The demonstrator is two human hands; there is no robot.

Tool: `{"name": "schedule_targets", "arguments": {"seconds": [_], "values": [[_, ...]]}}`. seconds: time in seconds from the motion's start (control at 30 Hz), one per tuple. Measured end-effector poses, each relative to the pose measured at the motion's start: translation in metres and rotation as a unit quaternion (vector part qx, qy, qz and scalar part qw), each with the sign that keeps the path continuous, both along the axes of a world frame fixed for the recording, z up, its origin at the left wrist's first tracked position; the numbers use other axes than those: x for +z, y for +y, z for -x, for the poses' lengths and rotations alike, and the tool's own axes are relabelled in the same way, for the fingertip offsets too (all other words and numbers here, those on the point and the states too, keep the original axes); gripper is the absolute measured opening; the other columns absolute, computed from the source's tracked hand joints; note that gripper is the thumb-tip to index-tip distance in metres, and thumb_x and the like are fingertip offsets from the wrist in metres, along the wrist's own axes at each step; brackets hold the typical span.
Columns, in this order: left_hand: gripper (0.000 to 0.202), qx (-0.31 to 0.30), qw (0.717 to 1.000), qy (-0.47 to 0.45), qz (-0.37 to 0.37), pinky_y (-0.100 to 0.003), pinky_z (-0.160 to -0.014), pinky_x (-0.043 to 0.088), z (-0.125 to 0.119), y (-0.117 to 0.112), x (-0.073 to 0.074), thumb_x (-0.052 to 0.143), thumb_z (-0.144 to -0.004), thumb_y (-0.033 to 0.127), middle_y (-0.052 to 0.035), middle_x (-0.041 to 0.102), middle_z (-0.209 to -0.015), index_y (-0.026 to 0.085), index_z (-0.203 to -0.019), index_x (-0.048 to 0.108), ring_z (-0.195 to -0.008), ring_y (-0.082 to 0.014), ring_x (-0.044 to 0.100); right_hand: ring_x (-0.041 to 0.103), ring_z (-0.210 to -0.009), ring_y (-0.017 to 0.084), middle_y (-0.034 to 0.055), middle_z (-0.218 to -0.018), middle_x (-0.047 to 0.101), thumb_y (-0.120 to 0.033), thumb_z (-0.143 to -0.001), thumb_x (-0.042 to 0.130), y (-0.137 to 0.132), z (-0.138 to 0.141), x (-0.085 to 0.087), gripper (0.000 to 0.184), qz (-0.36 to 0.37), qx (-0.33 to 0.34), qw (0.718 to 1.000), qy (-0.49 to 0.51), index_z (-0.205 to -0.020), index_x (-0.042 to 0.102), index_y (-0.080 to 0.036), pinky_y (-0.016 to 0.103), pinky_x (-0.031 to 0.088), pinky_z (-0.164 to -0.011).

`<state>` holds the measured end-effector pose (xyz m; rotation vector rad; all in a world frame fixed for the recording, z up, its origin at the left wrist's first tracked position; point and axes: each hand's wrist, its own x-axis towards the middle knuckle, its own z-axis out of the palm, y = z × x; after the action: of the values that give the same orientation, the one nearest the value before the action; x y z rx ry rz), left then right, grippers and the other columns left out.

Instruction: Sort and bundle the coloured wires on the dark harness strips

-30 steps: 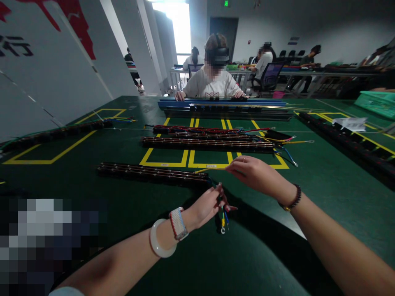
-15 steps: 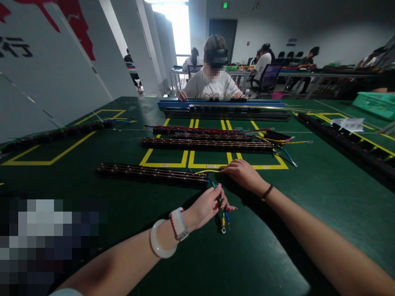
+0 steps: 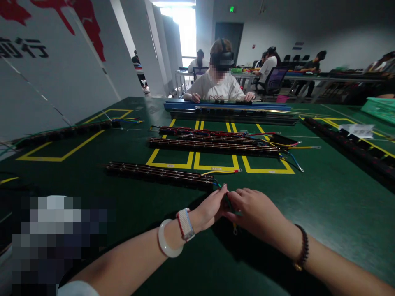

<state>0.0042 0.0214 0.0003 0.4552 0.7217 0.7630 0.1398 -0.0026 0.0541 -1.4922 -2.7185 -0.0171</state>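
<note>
A long black bar assembly [image 3: 160, 176] with metal strips along its top lies on the green table in front of me. Green and blue wires leave its right end and run into my left hand [image 3: 211, 209], whose fingers are closed round them. Against those fingertips, my right hand [image 3: 257, 207] pinches the green wire [image 3: 228, 200]. Below the hands hangs a yellow-sleeved ring terminal [image 3: 235, 230]. Apart from both hands, a yellow wire [image 3: 220, 172] with a red-collared ring terminal lies on the table. My fingers hide part of the wire bundle.
More bar assemblies [image 3: 216, 146] with coloured wires lie across yellow-taped boxes [image 3: 203, 167]. Other assemblies rest at left [image 3: 68, 130] and right [image 3: 354, 144]. A co-worker [image 3: 220, 78] sits opposite, hands on blue rails [image 3: 228, 106]. A green basket [image 3: 378, 107] stands far right.
My right hand has let go of the yellow wire and come down to the bundle at my left hand. The yellow wire now lies on the table. The view has shifted slightly.
</note>
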Motion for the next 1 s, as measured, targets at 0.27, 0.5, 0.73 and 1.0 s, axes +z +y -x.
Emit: {"name": "schedule_targets", "arguments": {"seconds": [0.27, 0.5, 0.73, 1.0], "values": [[0.032, -0.019, 0.999, -0.018, -0.044, -0.027, -0.071, 0.044, -0.001, -0.002, -0.007, 0.049, -0.087, 0.046, -0.001, 0.06, -0.072, 0.016, -0.075, 0.053, -0.07, -0.0122, 0.057, 0.06, -0.074, 0.021, 0.0082, -0.084, 0.063, -0.016, -0.081, 0.055, -0.013, 0.005, -0.017, 0.017, -0.05, -0.039, 0.994, -0.09, -0.097, 0.059, -0.014, 0.032, 0.045, -0.066], [0.027, -0.002, 0.999, -0.015, -0.042, -0.028, -0.074, 0.046, -0.002, -0.003, -0.006, 0.043, -0.091, 0.037, -0.0004, 0.06, -0.069, 0.016, -0.077, 0.052, -0.066, -0.0112, 0.058, 0.062, -0.06, 0.017, 0.0048, -0.069, 0.064, -0.02, -0.089, 0.047, -0.011, -0.005, 0.0, 0.013, 0.058, -0.089, 0.994, -0.036, -0.086, 0.059, -0.015, 0.027, 0.041, -0.053], [0.04, -0.028, 0.995, -0.07, -0.069, -0.04, -0.084, 0.046, 0.003, -0.003, -0.005, 0.032, -0.092, 0.038, -0.0063, 0.063, -0.067, 0.014, -0.072, 0.055, -0.072, -0.0197, 0.066, 0.064, -0.072, 0.015, 0.0042, -0.082, 0.069, -0.017, -0.085, 0.051, 0.026, -0.027, 0.037, 0.017, 0.011, -0.083, 0.983, 0.165, -0.095, 0.065, -0.018, 0.024, 0.045, -0.062], [0.029, -0.023, 0.993, -0.058, -0.099, -0.042, -0.082, 0.048, 0.001, -0.003, -0.016, 0.054, -0.083, 0.041, -0.0047, 0.063, -0.066, 0.013, -0.075, 0.054, -0.07, -0.0211, 0.067, 0.059, -0.066, 0.011, 0.0034, -0.077, 0.067, -0.032, -0.087, 0.056, 0.082, 0.036, 0.043, 0.021, 0.05, 0.101, 0.942, 0.316, -0.093, 0.066, -0.014, 0.021, 0.043, -0.058]]}}
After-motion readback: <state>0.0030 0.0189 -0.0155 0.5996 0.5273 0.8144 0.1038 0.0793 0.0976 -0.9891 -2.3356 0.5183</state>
